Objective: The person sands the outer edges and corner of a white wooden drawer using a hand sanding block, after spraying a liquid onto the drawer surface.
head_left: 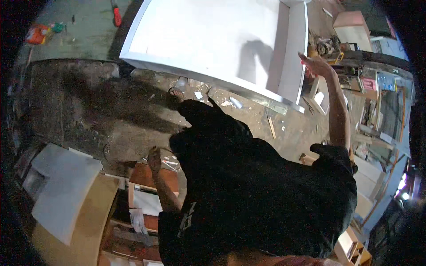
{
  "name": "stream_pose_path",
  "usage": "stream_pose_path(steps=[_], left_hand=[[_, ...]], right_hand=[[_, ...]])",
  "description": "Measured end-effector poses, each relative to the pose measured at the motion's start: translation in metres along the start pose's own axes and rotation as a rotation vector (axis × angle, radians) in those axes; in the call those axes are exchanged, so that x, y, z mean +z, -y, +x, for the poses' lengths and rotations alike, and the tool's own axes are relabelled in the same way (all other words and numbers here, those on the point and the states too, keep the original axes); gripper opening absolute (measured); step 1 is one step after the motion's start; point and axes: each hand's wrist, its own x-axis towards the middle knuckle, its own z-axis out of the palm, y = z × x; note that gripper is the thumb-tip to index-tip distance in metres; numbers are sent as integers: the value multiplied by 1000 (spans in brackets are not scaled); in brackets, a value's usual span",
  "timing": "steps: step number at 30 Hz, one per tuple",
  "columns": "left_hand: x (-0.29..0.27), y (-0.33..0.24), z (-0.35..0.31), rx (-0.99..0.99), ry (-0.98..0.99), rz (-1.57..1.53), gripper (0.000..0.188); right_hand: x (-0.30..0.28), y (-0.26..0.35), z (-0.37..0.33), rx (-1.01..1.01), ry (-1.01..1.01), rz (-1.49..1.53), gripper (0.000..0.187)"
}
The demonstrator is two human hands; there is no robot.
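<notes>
A large white open-fronted box, like a cabinet carcass (191,40), lies across the top of the view with a shadow inside it. My right hand (316,66) is stretched out at its right side panel, fingers extended and holding nothing visible. Whether the fingertips touch the panel's edge I cannot tell. Low on the left, my left hand (154,159) hangs beside my body, loosely open, and no object shows in it. It is nearest to a small brown-and-white wooden unit (148,170). My black shirt hides much of the middle.
Scraps and a wood strip (271,127) litter the floor below the box. A red-handled tool (117,17) lies on a green surface at upper left. White and tan boards (66,190) stand at lower left. Machine parts (327,46) and wooden pieces crowd the right side.
</notes>
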Motion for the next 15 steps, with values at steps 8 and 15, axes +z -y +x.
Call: stream_pose_path(steps=[8,15], left_hand=[[-8,-77,24,-781,-135,643,32],[-10,-179,114,-777,17,875,34]], right_hand=[[-17,-24,30,-139,-327,34,59],[-34,-56,58,408,-430,30,52]])
